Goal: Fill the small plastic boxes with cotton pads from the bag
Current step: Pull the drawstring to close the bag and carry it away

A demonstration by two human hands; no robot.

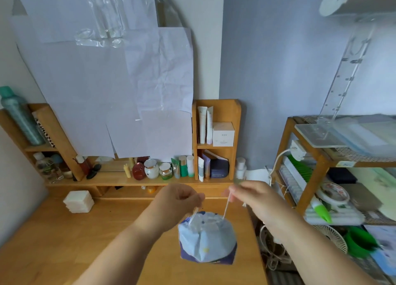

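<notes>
A light blue drawstring bag (pixel 207 239) with a dark blue bottom hangs in the air above the wooden desk (pixel 90 237), its mouth gathered shut. My left hand (pixel 179 199) pinches the left white drawstring and my right hand (pixel 255 196) pinches the right one, both just above the bag. A stack of small white plastic boxes (pixel 78 201) sits at the desk's far left, near the shelf. The bag's contents are hidden.
A low wooden shelf (pixel 120 181) along the wall holds jars, tubes and bottles. A wooden rack (pixel 310 177) stands at the right with a clear acrylic stand, a white fan and a green tub. White paper sheets cover the wall.
</notes>
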